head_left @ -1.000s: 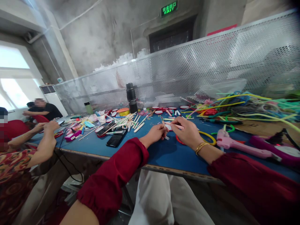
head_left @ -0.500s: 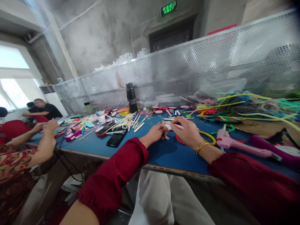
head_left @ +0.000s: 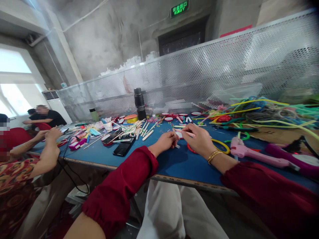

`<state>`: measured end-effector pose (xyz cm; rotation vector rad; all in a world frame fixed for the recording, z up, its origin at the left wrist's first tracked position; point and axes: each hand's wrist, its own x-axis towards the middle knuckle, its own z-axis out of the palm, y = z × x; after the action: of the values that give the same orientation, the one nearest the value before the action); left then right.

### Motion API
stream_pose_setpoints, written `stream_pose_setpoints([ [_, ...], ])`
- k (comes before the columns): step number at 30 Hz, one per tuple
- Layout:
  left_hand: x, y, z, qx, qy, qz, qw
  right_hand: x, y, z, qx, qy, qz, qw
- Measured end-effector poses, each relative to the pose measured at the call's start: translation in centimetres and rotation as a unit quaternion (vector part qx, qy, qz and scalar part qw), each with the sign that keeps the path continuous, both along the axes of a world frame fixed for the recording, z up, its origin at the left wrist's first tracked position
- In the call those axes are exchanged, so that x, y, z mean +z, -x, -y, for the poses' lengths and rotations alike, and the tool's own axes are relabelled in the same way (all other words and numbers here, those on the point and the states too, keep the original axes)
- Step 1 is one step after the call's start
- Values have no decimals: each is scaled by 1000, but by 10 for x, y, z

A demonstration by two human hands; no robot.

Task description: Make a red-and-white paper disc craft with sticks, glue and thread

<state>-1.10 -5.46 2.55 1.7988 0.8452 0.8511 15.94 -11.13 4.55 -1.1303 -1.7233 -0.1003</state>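
Note:
My left hand is closed on a thin, flat strip, whose ends stick out above and below the fingers. Close on its right, my right hand pinches a pale pink pen-like stick, its tip pointing at the strip. Whether tip and strip touch, I cannot tell. Behind the fingers a small white and red piece partly shows. A yellow ring-shaped strip lies just past my right wrist.
A black phone and several pale sticks lie left. Farther back stands a black flask. At right are a pink glue gun and a heap of coloured strips. A co-worker's hands are at far left.

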Motion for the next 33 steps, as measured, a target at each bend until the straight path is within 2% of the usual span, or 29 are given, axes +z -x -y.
stream_pose_setpoints([
  [9, 1, 0, 1, -2, -4, -6, 1000, 0, 2, 1, 7, 15, -4, 1000],
  [16, 1, -1, 1, 1, 2, 4, 1000, 0, 1, 0, 0, -8, -10, 1000],
  [33, 2, 0, 2, -2, -1, 2, 1000, -1, 1, 0, 1, 0, -2, 1000],
])
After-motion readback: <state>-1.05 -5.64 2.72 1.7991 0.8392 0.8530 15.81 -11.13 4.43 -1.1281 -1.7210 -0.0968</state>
